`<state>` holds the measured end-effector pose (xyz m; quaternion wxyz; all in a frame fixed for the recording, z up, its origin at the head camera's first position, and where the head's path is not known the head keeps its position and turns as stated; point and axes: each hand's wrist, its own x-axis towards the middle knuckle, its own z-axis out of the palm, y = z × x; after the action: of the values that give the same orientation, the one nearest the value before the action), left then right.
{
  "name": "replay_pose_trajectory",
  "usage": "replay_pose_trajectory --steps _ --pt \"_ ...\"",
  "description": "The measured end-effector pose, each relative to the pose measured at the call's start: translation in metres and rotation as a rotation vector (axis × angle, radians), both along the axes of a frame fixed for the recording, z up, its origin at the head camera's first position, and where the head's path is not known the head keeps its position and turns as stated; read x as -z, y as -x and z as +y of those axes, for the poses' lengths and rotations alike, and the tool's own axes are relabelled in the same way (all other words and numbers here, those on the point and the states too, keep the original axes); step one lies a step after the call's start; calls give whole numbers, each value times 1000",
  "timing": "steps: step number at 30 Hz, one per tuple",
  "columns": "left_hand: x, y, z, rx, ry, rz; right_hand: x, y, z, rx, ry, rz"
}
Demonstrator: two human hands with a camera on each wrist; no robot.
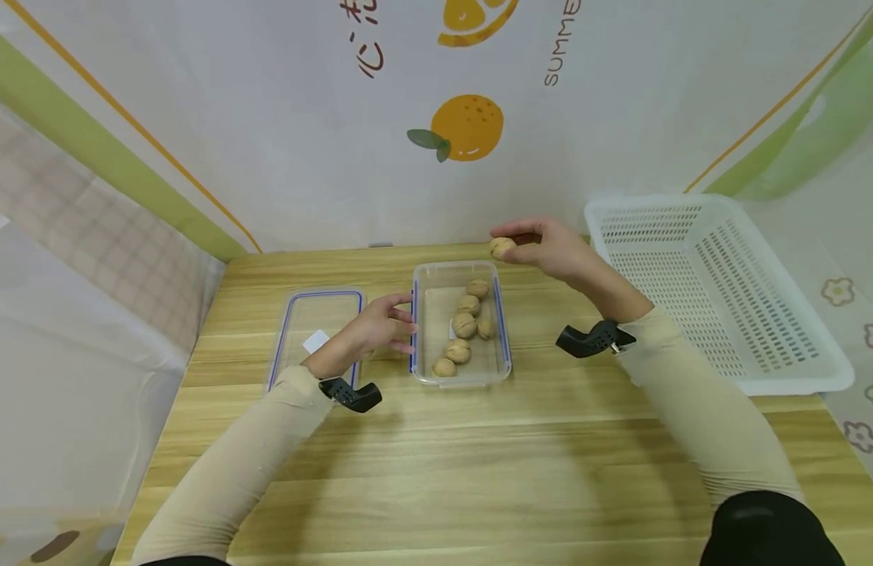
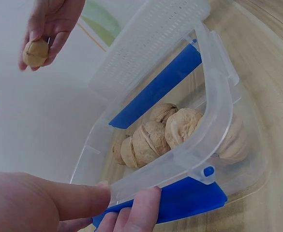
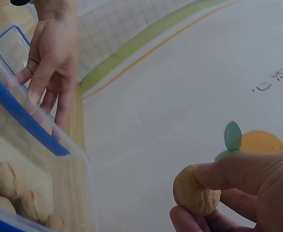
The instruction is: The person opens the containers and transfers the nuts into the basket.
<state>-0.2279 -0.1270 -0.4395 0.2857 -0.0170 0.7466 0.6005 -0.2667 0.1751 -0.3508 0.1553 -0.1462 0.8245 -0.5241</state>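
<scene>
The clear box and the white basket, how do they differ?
The clear box is see-through, with blue strips along its sides; the white basket is white, with rows of small holes. The clear box is smaller; the white basket is larger. The clear box has walnuts inside; the white basket stands to its right. Both are open-topped, with rounded corners.

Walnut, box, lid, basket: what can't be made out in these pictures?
Head view: part of the lid, behind the left hand; the basket's near left corner, behind the right sleeve.
Right wrist view: part of the box, cut off by the left and bottom edges; part of the held walnut, behind the right hand.
</scene>
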Motion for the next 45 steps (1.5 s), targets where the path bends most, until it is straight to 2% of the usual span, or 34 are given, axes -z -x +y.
replay_pose_trajectory --steps 5,14,20,27,36,42,45 --pt "1 0 0 -5 12 0 -5 2 19 39 -3 -10" --pt "1 0 1 -6 8 11 -14 7 57 103 4 30" --pt "1 -1 1 -7 -1 13 -13 12 89 147 -5 58" --pt "1 -1 2 -14 -15 18 -2 21 125 171 -20 70" --pt "1 -1 2 -16 -8 18 13 32 150 201 -45 52" --pt "3 -1 1 -19 -7 15 25 38 163 242 10 4" --pt "4 -1 0 -13 -4 18 32 41 168 276 1 -34"
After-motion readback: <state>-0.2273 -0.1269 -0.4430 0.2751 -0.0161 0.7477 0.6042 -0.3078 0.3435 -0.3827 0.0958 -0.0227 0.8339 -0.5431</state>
